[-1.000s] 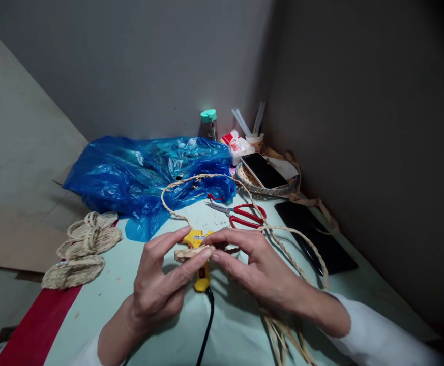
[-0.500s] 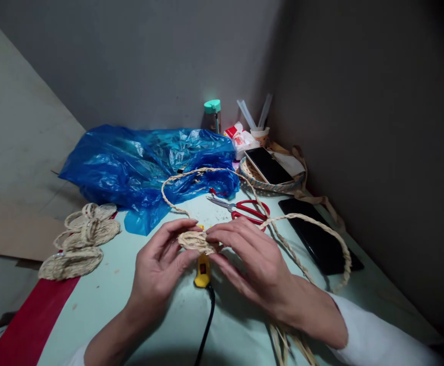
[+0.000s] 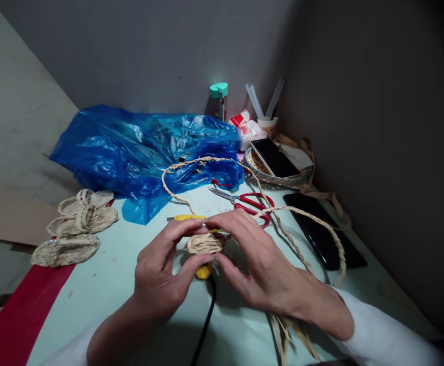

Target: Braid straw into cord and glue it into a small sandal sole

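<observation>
Between my two hands is a small oval coil of braided straw (image 3: 205,243), its layered edge facing me. The fingers and thumb of my left hand (image 3: 160,272) are closed on its left side. My right hand (image 3: 262,267) grips its right side, fingertips above and thumb below. The loose straw braid (image 3: 317,217) loops behind my hands and out to the right, over the table. Beneath the coil lies a yellow corded tool, probably a glue gun (image 3: 204,272), mostly hidden by my hands and the coil. Red-handled scissors (image 3: 254,204) rest just beyond my right hand.
Small woven straw slippers (image 3: 67,250) lie at the left by a red strip (image 3: 23,310). A blue plastic bag (image 3: 107,147) spreads across the back. On the right are a black tablet-like slab (image 3: 326,234) and a basket (image 3: 254,168) holding a phone (image 3: 275,157). Straw strands (image 3: 292,335) hang near my right forearm.
The coil has turned slightly and come a little to the right, with both hands shifting around it. The camera view has tilted down a bit.
</observation>
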The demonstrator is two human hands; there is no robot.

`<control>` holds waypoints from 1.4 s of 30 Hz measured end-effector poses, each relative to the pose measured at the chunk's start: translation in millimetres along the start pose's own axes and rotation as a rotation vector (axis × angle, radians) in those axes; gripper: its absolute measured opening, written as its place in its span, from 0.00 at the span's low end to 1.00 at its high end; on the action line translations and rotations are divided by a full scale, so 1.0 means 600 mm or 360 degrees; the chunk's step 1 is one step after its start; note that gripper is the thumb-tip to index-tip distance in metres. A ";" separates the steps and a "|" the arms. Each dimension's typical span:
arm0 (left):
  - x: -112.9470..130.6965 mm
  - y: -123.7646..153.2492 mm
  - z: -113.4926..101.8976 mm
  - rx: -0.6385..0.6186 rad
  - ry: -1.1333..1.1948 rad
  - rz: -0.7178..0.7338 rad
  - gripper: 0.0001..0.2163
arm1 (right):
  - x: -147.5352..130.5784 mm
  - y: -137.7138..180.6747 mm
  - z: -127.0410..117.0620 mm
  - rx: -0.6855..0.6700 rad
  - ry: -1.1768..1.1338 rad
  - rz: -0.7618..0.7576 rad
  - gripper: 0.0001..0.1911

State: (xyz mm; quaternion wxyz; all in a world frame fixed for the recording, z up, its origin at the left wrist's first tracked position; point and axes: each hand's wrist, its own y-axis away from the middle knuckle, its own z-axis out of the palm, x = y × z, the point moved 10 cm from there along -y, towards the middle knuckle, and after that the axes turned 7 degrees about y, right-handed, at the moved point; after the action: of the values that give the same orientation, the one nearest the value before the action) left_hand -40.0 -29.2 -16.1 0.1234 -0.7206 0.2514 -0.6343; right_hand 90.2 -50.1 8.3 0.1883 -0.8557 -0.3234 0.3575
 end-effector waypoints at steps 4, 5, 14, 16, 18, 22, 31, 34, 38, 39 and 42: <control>-0.002 0.000 -0.001 -0.0025 -0.0088 0.0023 0.27 | 0.003 -0.002 0.000 -0.0050 -0.0018 -0.0048 0.18; -0.001 -0.001 -0.001 -0.0030 -0.0107 0.0028 0.27 | 0.005 -0.001 0.000 -0.0058 -0.0025 -0.0055 0.18; -0.003 -0.009 0.002 -0.0052 -0.0187 -0.0053 0.22 | 0.013 0.004 0.006 -0.0109 -0.0111 0.0043 0.10; -0.003 -0.006 0.006 -0.0051 -0.0162 -0.0035 0.22 | 0.009 0.003 0.007 -0.0061 -0.0052 0.0006 0.09; -0.004 -0.005 0.006 -0.0019 -0.0193 -0.0043 0.20 | 0.005 0.000 0.008 -0.0039 0.0033 -0.0030 0.09; -0.015 -0.006 0.002 0.0041 -0.0221 -0.0170 0.15 | 0.011 -0.005 0.010 -0.0168 0.0109 -0.0020 0.11; -0.060 -0.019 -0.004 0.0100 0.0026 -0.0587 0.11 | 0.053 0.005 -0.077 0.0407 -0.0826 0.0380 0.20; -0.067 -0.017 -0.003 0.0124 0.0058 -0.0664 0.14 | 0.077 0.014 -0.124 0.0759 -0.0891 0.0490 0.17; -0.081 -0.012 -0.003 0.0137 0.0308 -0.0819 0.13 | 0.133 0.037 -0.179 0.1251 -0.0990 0.0688 0.08; -0.086 -0.009 0.000 0.0127 0.0404 -0.0874 0.13 | 0.147 0.039 -0.177 0.1259 -0.1023 0.0758 0.07; -0.096 -0.002 0.011 0.0081 0.0667 -0.1002 0.13 | 0.163 0.032 -0.146 0.0992 -0.0978 0.0865 0.06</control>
State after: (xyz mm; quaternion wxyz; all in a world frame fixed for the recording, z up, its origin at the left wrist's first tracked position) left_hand -37.1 0.8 -65.3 -0.1137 -0.6140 0.0217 -0.7808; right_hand 214.7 -4.7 8.9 0.2310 -0.6674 -0.0077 0.7080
